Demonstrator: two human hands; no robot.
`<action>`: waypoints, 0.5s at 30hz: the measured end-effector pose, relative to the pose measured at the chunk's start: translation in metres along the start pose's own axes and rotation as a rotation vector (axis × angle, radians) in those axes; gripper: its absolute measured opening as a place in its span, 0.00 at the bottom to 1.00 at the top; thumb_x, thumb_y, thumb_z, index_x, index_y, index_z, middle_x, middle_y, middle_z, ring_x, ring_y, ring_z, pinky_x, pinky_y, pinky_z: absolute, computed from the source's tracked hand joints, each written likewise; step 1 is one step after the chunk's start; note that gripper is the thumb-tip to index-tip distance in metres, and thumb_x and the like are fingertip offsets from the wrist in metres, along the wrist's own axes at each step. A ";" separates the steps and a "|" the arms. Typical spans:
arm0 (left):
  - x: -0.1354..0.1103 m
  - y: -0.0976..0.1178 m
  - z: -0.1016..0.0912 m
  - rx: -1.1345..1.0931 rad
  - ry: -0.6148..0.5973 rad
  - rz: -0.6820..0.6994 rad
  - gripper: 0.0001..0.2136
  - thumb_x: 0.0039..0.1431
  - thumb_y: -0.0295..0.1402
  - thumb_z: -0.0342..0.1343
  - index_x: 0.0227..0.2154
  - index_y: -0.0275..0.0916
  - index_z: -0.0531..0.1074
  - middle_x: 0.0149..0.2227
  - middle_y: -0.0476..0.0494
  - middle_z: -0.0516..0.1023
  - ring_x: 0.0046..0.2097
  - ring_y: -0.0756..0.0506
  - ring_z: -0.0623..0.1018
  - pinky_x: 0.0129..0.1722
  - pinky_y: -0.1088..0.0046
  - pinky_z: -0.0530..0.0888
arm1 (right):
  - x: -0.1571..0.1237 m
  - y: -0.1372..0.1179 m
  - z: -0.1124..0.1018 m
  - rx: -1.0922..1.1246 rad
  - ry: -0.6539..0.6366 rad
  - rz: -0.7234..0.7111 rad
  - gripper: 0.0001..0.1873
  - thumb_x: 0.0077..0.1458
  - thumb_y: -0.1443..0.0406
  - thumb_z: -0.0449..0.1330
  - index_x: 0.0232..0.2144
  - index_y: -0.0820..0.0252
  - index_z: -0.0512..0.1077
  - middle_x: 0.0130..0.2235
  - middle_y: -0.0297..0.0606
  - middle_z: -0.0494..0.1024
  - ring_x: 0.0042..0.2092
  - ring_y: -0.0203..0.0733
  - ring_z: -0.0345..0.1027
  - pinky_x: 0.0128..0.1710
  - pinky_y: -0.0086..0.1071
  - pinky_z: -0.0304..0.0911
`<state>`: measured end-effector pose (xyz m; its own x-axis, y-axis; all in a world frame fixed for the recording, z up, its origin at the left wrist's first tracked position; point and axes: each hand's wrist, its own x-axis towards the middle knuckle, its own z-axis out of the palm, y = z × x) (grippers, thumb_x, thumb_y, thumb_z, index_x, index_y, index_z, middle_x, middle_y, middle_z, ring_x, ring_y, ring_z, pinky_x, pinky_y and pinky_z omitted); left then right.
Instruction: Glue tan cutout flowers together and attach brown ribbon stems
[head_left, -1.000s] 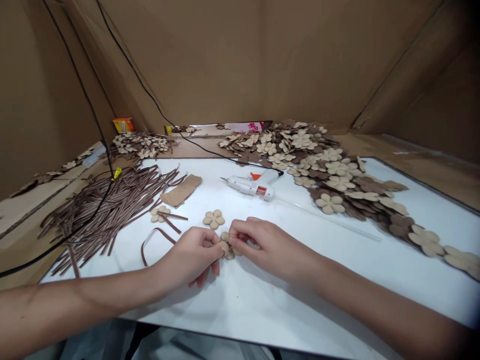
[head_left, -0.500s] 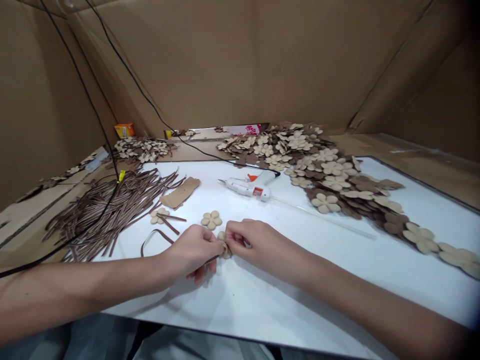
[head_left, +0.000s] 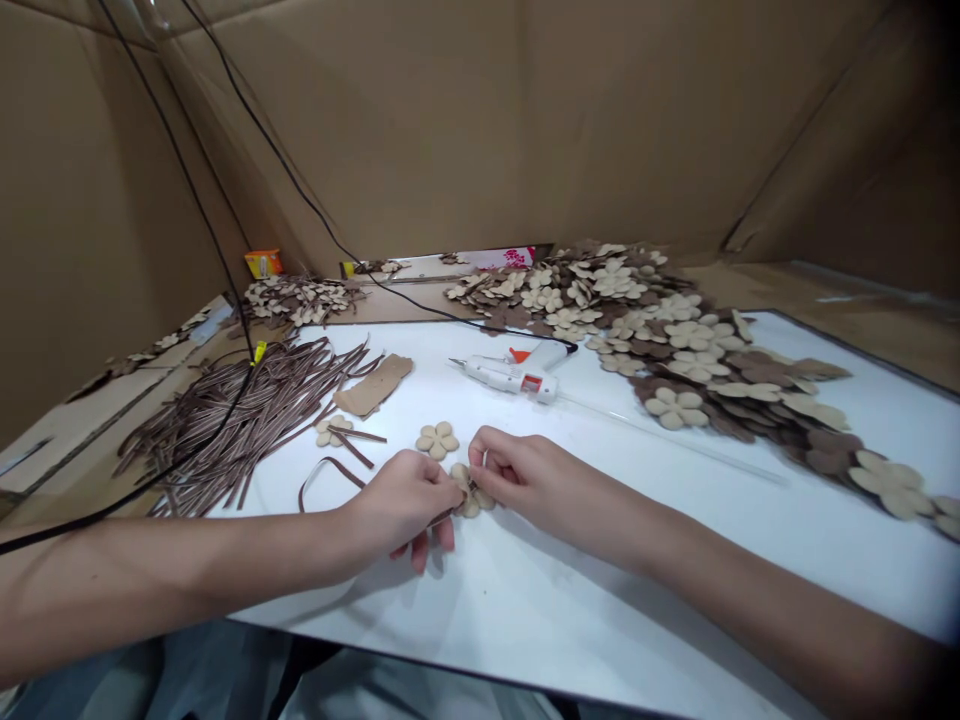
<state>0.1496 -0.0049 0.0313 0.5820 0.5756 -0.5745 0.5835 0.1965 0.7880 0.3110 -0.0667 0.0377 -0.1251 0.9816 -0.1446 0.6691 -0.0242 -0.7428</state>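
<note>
A small beige paper flower (head_left: pixel 471 492) lies on the white board (head_left: pixel 570 590), pinched from both sides. My left hand (head_left: pixel 401 503) grips its left edge, fingers curled, together with a thin brown strip that pokes out under the fingers. My right hand (head_left: pixel 525 478) is closed on the flower's right side, thumb and forefinger together. A second beige flower (head_left: pixel 438 439) lies loose just behind the hands. A curled brown strip (head_left: pixel 324 473) rests left of my left hand.
A white glue gun (head_left: pixel 511 375) lies behind the hands with its black cord running back left. A heap of brown strips (head_left: pixel 240 415) covers the left side. Piles of beige and brown flowers (head_left: pixel 697 360) run along the right. Cardboard walls enclose the board.
The view shifted slightly, so everything sits a little further right. Both hands stay pinched on the same flower, with small finger movements only.
</note>
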 end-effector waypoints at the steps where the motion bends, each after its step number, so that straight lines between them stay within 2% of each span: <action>1: 0.000 0.000 0.000 0.001 0.000 -0.006 0.07 0.51 0.30 0.49 0.20 0.38 0.60 0.14 0.53 0.71 0.09 0.54 0.64 0.05 0.82 0.51 | 0.000 0.002 0.001 0.024 -0.005 0.000 0.06 0.58 0.60 0.49 0.31 0.55 0.61 0.23 0.26 0.66 0.24 0.33 0.55 0.22 0.26 0.51; 15: -0.001 0.007 -0.001 0.020 0.014 -0.065 0.04 0.49 0.29 0.50 0.21 0.37 0.61 0.16 0.52 0.73 0.08 0.55 0.63 0.06 0.80 0.50 | 0.007 0.012 0.006 0.033 0.006 -0.029 0.03 0.54 0.64 0.51 0.31 0.56 0.63 0.23 0.27 0.67 0.25 0.33 0.56 0.23 0.26 0.51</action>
<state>0.1529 -0.0034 0.0377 0.5344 0.5734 -0.6210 0.6309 0.2183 0.7445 0.3133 -0.0610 0.0241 -0.1394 0.9831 -0.1190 0.6409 -0.0021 -0.7676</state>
